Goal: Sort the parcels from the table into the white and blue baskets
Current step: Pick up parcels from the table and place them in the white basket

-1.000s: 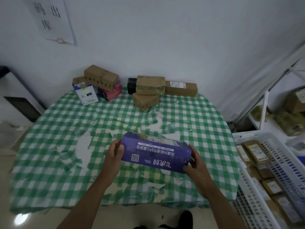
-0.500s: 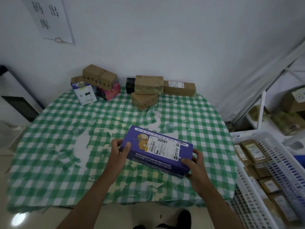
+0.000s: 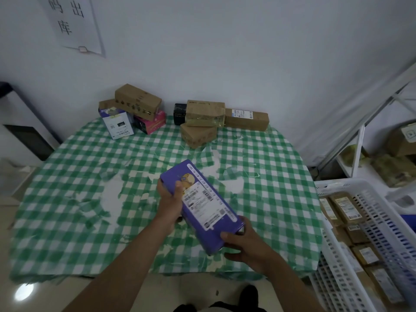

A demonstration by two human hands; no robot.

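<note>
I hold a long purple box (image 3: pixel 203 208) with a white shipping label over the near middle of the table (image 3: pixel 67 199). My left hand (image 3: pixel 170 199) grips its far end, thumb across the top face. My right hand (image 3: pixel 244 243) grips its near end, fingers curled under the corner. The box lies diagonally, label facing up. The white basket (image 3: pixel 369 224) stands to the right of the table and holds several brown parcels. A sliver of blue (image 3: pixel 408 218) shows behind its far rim.
Several parcels sit along the table's far edge: brown boxes (image 3: pixel 137 101) (image 3: pixel 204 112) (image 3: pixel 246 119), a white-and-blue box (image 3: pixel 118 124), a pink box (image 3: pixel 149 123) and a black one (image 3: pixel 179 112). White shelving (image 3: pixel 360 149) with more packages stands at the right. The checked cloth is torn in patches.
The purple box was turned over from its printed side to its label side, then rotated from crosswise to diagonal. My right hand drew its end nearer to me.
</note>
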